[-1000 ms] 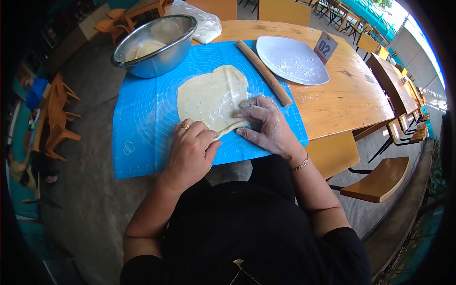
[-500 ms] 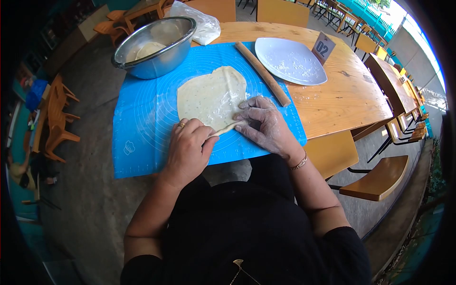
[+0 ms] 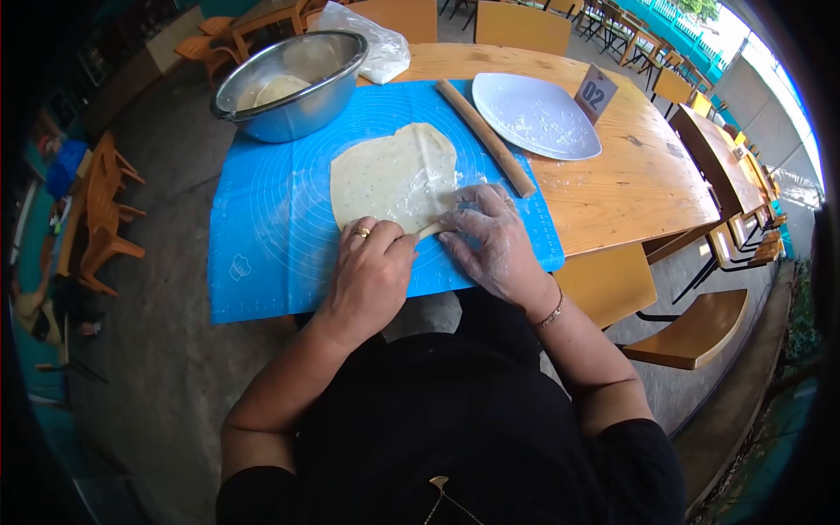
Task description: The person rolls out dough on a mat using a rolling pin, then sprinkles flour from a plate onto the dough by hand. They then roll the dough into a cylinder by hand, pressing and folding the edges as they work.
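Observation:
A flat sheet of dough (image 3: 389, 175), dusted with flour, lies on a blue baking mat (image 3: 271, 254). Its near edge is folded into a thin roll. At the left part of that roll, my left hand (image 3: 372, 267) has its fingers closed on the dough, covering it. My right hand (image 3: 490, 241), white with flour, pinches the right end of the roll between thumb and fingers. Between both hands a short piece of the rolled edge shows. Beyond my right hand, a wooden rolling pin (image 3: 486, 138) rests slantwise on the mat.
A metal bowl (image 3: 302, 114) holding a lump of dough stands at the mat's far left corner, beside a clear plastic bag (image 3: 372, 48). On the wooden table (image 3: 643, 184) are a floury white plate (image 3: 534, 118) and a "02" card (image 3: 595, 92). Chairs stand around.
My left hand has shifted right along the rolled edge, closer to my right hand, and its fingers have curled further over the dough. My right hand keeps nearly the same place.

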{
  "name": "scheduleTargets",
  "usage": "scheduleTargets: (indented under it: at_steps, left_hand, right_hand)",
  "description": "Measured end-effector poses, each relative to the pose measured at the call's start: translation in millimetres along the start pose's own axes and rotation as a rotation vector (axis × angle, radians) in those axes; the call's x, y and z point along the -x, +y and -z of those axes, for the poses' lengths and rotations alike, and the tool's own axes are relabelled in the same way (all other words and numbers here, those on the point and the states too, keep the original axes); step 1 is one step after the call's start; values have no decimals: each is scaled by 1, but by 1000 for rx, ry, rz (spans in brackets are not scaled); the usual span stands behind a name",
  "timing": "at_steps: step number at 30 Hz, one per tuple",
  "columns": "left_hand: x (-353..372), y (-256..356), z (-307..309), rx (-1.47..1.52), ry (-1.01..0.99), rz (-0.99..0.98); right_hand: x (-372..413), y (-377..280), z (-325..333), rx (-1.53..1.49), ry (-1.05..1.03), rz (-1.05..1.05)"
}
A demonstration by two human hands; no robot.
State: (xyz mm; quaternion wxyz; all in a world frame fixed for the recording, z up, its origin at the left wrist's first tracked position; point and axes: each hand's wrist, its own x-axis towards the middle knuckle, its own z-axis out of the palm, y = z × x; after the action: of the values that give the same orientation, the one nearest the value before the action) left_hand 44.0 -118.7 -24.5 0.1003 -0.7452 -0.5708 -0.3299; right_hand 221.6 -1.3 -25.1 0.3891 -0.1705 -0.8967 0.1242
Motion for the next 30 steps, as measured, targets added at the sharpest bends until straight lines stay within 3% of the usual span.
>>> scheduleTargets:
  at_steps: [17, 21, 24, 26, 29, 30]
  left_hand:
    - [-11, -12, -4, -40, 103, 105]
    - [-4, -12, 1, 9, 22, 106]
    - [1, -8, 4, 3, 30, 129]
    - [5, 0, 10, -6, 61, 122]
    - [16, 9, 14, -32, -224, -53]
    - [20, 9, 12, -32, -223, -50]
  right_hand:
    - [-35, 29, -9, -116, -220, 98]
    - [-34, 8, 3, -19, -240, 8]
    - [-11, -12, 0, 37, -153, 139]
    - [2, -23, 6, 26, -251, 113]
    - [17, -21, 14, 41, -396, 101]
    - [19, -18, 17, 68, -439, 118]
